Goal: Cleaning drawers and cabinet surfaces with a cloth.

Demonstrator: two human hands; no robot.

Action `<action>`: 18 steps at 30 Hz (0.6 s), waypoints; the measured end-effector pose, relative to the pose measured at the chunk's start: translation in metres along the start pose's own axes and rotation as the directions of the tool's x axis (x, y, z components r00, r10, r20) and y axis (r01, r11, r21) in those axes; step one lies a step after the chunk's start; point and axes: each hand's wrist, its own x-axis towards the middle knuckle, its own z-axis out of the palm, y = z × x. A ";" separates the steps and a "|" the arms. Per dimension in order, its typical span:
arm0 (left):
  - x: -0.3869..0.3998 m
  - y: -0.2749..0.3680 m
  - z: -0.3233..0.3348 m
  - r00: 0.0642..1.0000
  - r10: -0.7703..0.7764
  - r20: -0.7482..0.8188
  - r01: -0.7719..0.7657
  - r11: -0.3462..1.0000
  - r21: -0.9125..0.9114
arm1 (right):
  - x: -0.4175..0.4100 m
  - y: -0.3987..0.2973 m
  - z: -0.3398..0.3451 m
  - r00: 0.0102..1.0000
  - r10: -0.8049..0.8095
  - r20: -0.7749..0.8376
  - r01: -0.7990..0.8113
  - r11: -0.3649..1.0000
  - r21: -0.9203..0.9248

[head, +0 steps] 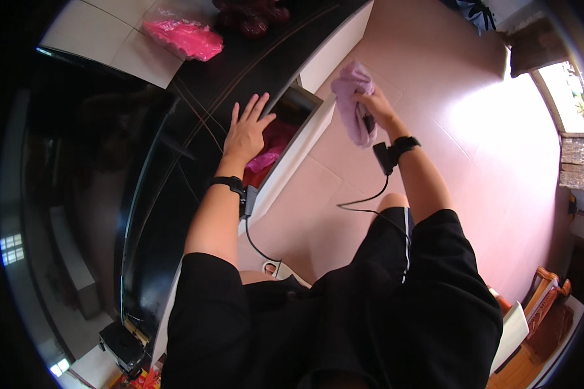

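My right hand (pixel 377 107) grips a crumpled light purple cloth (pixel 353 104), held over the tiled floor to the right of a pulled-out drawer. A small dark patch shows at the cloth's lower right side. My left hand (pixel 246 131) has its fingers spread and rests on or just above the edge of a black glossy cabinet top (pixel 209 104); contact is hard to tell. Below that edge, the drawer (pixel 304 126) holds red and pink items, among them a bright pink piece (pixel 263 159). Both wrists wear black straps with small cabled devices.
A large black television screen (pixel 87 170) stands along the cabinet's left side. A pink plastic-wrapped bundle (pixel 190 41) and a dark red glossy object (pixel 253 17) lie at the top. A black box-shaped device (pixel 121 345) is lower left, a wooden chair (pixel 545 301) lower right.
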 end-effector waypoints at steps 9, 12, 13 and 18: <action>0.010 0.004 -0.007 0.996 -0.069 0.063 0.074 0.995 -0.070 | 0.054 0.023 -0.014 0.957 0.270 0.103 -0.285 0.941 0.184; 0.018 0.010 -0.017 0.983 -0.095 0.155 0.101 0.994 -0.033 | 0.068 0.044 -0.020 0.890 0.443 0.109 -0.431 0.895 -0.114; 0.010 0.006 -0.021 0.972 -0.130 0.198 0.132 0.991 0.003 | 0.061 0.041 -0.001 0.919 0.313 0.241 -0.332 0.943 0.040; 0.012 0.009 -0.023 0.971 -0.149 0.189 0.141 0.988 0.054 | 0.049 0.073 0.002 0.942 0.182 0.281 -0.245 0.947 0.208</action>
